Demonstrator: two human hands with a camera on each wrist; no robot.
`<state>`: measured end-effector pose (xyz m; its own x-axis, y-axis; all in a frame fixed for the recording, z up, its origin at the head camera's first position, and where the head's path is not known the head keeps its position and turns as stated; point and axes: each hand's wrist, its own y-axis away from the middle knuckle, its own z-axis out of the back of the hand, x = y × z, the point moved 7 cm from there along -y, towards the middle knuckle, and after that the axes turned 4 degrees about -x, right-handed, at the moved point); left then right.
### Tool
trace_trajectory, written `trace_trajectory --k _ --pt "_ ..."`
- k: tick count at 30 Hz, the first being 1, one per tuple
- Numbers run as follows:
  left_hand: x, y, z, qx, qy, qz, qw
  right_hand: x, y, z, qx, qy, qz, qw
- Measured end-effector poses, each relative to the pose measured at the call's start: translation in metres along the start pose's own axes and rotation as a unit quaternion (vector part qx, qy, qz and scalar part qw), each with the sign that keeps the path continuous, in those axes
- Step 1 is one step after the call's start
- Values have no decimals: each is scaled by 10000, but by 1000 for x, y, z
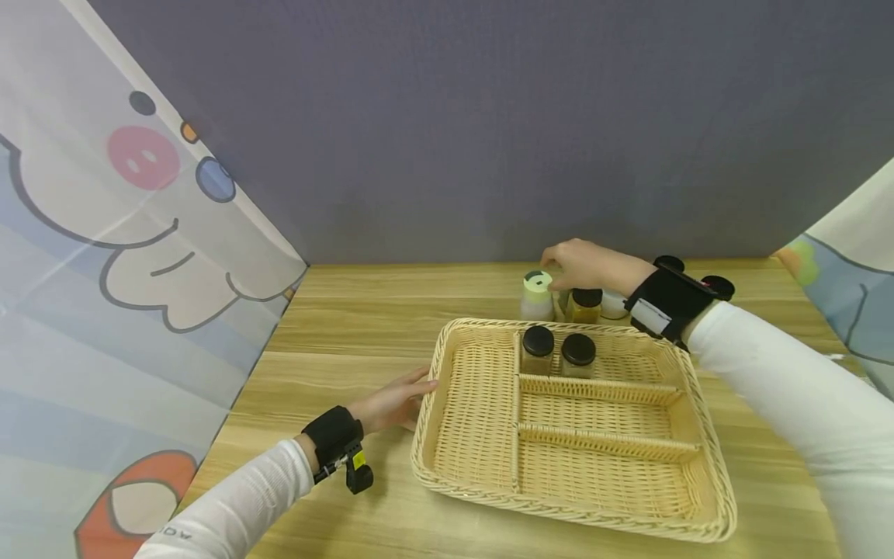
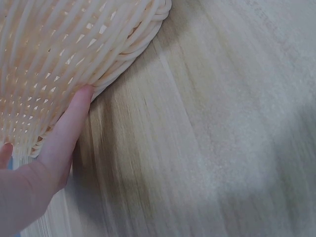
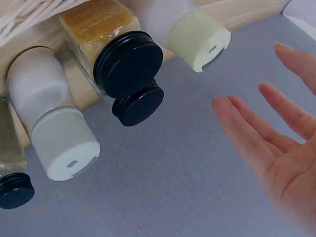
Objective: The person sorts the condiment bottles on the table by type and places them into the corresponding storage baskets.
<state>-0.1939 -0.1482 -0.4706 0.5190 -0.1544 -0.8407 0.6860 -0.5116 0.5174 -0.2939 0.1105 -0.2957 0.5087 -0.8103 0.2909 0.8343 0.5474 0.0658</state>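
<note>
A wicker basket (image 1: 482,404) with dividers lies on the wooden table. Two black-lidded jars, a left jar (image 1: 538,349) and a right jar (image 1: 577,355), stand in its back compartment. My left hand (image 1: 394,400) touches the basket's left side; in the left wrist view a straight finger (image 2: 74,111) lies against the woven wall. Behind the basket, my right hand (image 1: 583,264) is beside a shaker bottle with a pale green lid (image 1: 537,287). The right wrist view shows the right hand's fingers (image 3: 247,126) spread, apart from that green lid (image 3: 200,39).
Behind the basket stand a black-lidded jar of yellow-brown contents (image 3: 101,24), a white-lidded shaker (image 3: 64,143) and several other black-lidded jars, partly behind the right forearm. A grey panel (image 1: 454,140) rises at the table's back. A printed cloth (image 1: 105,310) hangs at left.
</note>
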Motion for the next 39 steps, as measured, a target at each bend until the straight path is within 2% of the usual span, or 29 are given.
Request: trace_trajectory --k 6,16,25,39 --pt "1 -1 0 73 -22 -11 10000 -1 -10 -7 -23 46 19 10000" --pt "0 0 0 51 -57 -55 10000 -2 -24 -22 157 47 4 9999" --pt "-1 1 -1 91 -30 -63 9999 -7 -31 -35 234 -30 -232 9995" --pt "-2 1 0 74 -30 -84 9999 -11 -38 -43 318 -113 -598 9976"
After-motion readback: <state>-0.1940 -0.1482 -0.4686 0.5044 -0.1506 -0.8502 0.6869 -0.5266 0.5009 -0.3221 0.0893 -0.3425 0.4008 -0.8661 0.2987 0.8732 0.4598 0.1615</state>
